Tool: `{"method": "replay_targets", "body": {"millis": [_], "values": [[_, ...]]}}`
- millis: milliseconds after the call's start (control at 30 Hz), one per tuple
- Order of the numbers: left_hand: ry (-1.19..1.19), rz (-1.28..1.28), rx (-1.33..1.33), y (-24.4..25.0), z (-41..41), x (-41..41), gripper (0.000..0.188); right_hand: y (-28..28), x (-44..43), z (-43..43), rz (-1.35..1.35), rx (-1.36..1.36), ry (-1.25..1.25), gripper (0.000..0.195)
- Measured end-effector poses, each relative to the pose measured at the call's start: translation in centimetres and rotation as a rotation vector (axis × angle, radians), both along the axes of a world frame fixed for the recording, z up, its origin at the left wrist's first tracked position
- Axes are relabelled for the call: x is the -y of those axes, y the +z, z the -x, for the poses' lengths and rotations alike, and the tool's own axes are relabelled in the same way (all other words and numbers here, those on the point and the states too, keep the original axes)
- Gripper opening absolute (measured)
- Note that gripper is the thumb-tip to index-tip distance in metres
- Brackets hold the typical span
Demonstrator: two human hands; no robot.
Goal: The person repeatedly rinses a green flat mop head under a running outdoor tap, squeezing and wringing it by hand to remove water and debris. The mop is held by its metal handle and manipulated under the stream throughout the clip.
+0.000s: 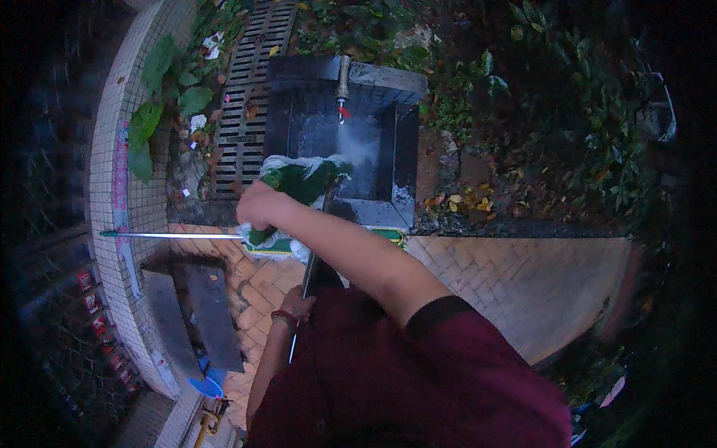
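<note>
My right hand (259,204) is closed on the left edge of a mop head (302,178) with white strands and a dark green middle. The mop head hangs over the near left part of a dark tiled sink (404,151). Lower down, my left hand (297,302) grips the metal mop pole (308,274), which slants up towards the sink. Water sprays from a metal tap (343,89) with a red handle. Below my right hand, more white strands and green cloth (260,238) lie at the sink's front, partly hidden by my forearm.
A second pole (173,236) reaches left to a low tiled wall (106,185). A green object with a yellow edge (392,235) sits before the sink. Left are a drain grate (246,95), dark slabs (213,319) and a blue container (207,385). Plants (538,112) grow at right.
</note>
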State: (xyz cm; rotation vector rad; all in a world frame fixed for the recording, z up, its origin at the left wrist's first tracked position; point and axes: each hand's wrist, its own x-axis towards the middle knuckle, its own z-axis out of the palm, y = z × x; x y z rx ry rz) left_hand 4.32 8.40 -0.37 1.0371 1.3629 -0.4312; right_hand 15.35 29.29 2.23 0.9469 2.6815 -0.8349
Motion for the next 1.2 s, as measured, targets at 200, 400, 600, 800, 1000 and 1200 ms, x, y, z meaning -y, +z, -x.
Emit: {"method": "replay_targets", "body": {"millis": [200,400,600,800,1000,1200], "values": [[0.190,0.105,0.008,-0.9,-0.2,-1.9,0.021,-0.6,-4.0,1.6,-0.259,-0.127,-0.161,0.017],[0.265,0.169,-0.010,-0.4,-1.4,-5.3,0.019,-3.3,-4.7,1.6,-0.682,-0.621,-0.760,0.011],[0.234,0.146,-0.015,-1.4,-1.9,-7.0,0.020,-4.6,-10.4,0.3,-0.531,-0.531,-0.649,0.022],[0.056,-0.065,-0.038,-2.1,-1.5,-7.3,0.018,-5.5,-13.8,1.7,-0.357,-0.317,-0.402,0.027],[0.229,0.035,-0.077,-3.7,0.4,-3.7,0.019,-8.4,-7.1,8.5,-0.303,-0.429,-0.282,0.010],[0.014,-0.147,-0.059,-2.9,0.3,-0.5,0.034,-8.5,3.2,10.7,-0.330,-0.497,-0.204,0.012]]}}
